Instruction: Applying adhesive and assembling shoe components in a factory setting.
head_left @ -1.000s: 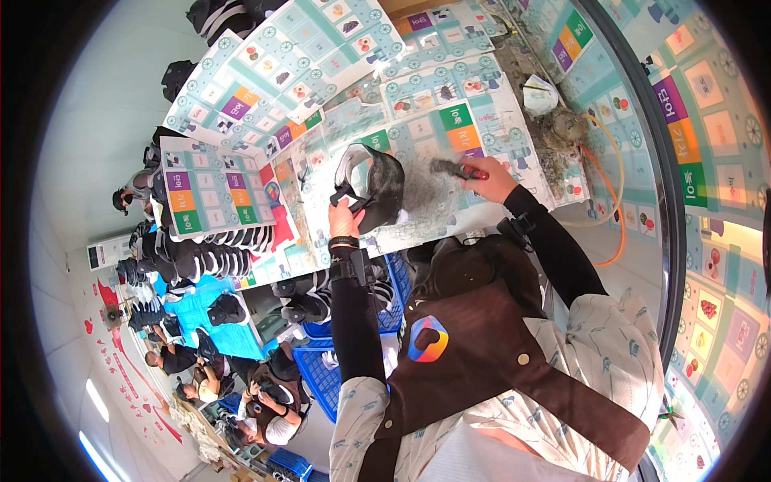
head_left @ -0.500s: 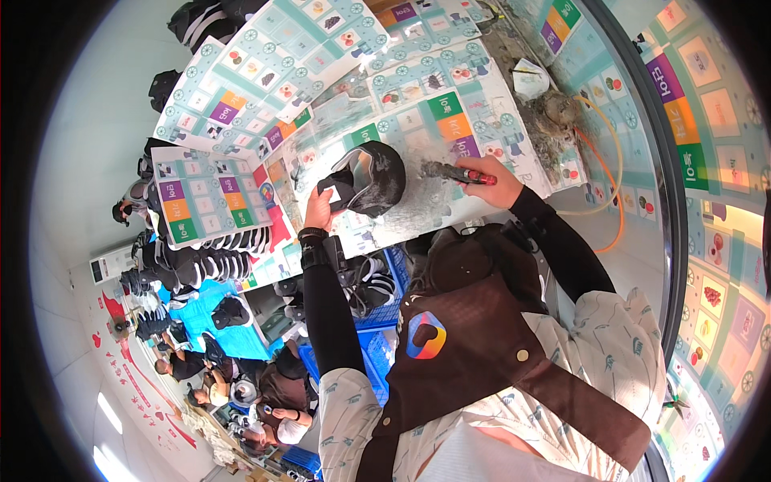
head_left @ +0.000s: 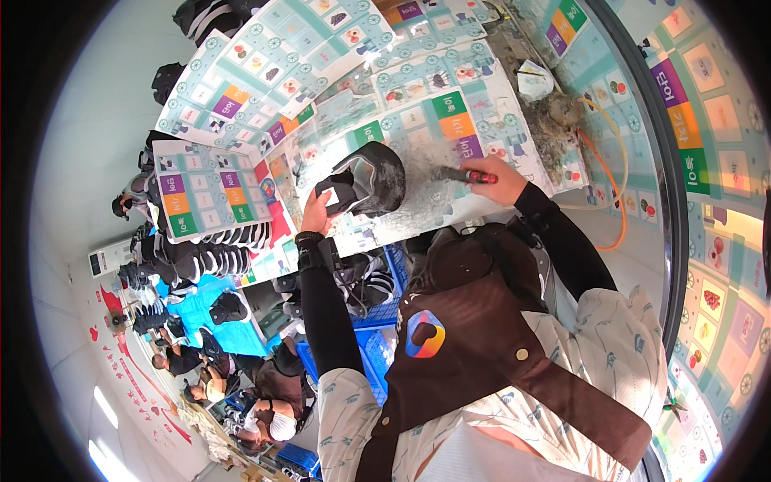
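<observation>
Gripping a dark shoe (head_left: 368, 178) with the left hand (head_left: 315, 215), fingers wrapped shut around the heel end, opening facing up and showing a pale insole. Shoe upper looking matte black with a greyish, dusty sheen on the rounded toe. Resting on the worktable (head_left: 450, 193), near its front edge, just left of centre.

Clamping a slim tool (head_left: 459, 173) with the right hand (head_left: 499, 180), fist closed tight around a red grip; dark shaft sticking out to the left, tip lying close to the shoe's toe, contact not resolvable. Tool type unclear at this size.

Covering the table: glossy printed paper sheets (head_left: 241, 80), teal-bordered grids with coloured squares in green, orange, purple. Sheet under the shoe looking smeared and greyed, surface rough with residue.

Lying at the far right of the table: a crumpled white bag or cup (head_left: 535, 80) beside a grey clump of debris, and an orange hose (head_left: 617, 193) looping down off the edge.

Wearing black sleeves, a brown apron (head_left: 482, 353) with matte fabric and a round multicoloured badge, over a pale patterned shirt.

Sitting below the table: blue plastic crates (head_left: 377, 321) holding more dark shoes; rows of black shoes (head_left: 209, 257) stacked on the left.
</observation>
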A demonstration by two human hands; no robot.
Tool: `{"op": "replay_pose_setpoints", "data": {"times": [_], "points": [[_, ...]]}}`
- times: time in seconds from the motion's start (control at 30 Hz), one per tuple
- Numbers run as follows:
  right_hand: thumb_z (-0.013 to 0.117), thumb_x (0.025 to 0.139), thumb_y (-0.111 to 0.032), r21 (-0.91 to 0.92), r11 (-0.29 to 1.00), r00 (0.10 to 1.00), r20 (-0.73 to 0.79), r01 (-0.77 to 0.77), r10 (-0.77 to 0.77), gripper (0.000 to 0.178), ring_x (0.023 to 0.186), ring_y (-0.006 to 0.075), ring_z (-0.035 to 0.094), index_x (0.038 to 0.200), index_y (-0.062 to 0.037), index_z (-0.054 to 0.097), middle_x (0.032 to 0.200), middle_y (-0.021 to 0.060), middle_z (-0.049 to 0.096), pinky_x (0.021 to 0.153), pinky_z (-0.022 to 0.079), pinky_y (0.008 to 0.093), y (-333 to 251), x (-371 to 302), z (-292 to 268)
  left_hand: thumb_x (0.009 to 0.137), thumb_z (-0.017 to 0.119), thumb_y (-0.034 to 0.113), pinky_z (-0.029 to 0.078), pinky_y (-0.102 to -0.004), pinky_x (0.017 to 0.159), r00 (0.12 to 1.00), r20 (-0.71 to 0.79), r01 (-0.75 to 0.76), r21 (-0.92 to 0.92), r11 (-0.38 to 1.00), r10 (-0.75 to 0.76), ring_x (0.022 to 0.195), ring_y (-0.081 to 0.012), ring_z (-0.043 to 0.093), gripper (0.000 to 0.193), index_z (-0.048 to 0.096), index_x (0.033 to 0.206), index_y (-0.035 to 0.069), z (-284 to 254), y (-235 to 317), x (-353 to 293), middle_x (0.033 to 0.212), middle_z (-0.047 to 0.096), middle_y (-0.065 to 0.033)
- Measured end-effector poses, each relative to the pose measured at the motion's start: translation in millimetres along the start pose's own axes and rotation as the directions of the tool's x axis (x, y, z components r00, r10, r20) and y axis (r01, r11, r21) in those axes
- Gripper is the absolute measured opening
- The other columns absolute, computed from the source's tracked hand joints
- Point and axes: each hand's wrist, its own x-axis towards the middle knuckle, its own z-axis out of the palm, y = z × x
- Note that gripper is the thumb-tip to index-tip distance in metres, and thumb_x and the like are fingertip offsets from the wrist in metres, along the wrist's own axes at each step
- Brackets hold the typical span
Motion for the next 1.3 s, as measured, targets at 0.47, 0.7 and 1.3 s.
{"op": "replay_pose_setpoints", "data": {"times": [0.47,0.7,1.3], "points": [[0.062,0.073,-0.01,-0.101,0.989,0.954,0.292,0.107,-0.073,0.024,0.067,0.0317,0.058,0.096,-0.0046,0.062,0.07,0.0121,0.056,0.066,0.043,0.0394,-33.5,23.9,-19.3,0.1,0.06,0.019,0.05,-0.0278,0.077,0.958,0.199,-0.282,0.526,0.802,0.206,0.088,-0.012,0.056,0.019,0.056,0.115,0.007,-30.7,22.7,24.8,0.098,0.055,-0.0003],[0.062,0.075,-0.009,-0.099,0.983,0.978,0.155,0.155,-0.139,0.026,0.073,0.0365,0.059,0.101,-0.0049,0.062,0.075,0.0154,0.057,0.066,0.044,0.0424,-25.5,28.0,-25.0,0.1,0.061,0.018,0.045,-0.0278,0.08,0.902,0.326,-0.432,0.659,0.615,0.285,0.084,-0.0113,0.05,0.019,0.054,0.111,0.003,24.1,45.7,21.6,0.09,0.053,-0.0026],[0.063,0.075,-0.013,-0.11,0.992,0.988,0.131,-0.064,0.079,0.025,0.078,0.0378,0.06,0.097,-0.0025,0.06,0.079,0.0164,0.06,0.07,0.046,0.0422,-1.5,18.2,-14.8,0.099,0.06,0.014,0.044,-0.0287,0.075,0.907,0.294,-0.422,0.64,0.643,0.302,0.081,-0.0126,0.049,0.014,0.054,0.107,0.004,10.0,17.2,13.1,0.087,0.053,-0.0032]]}}
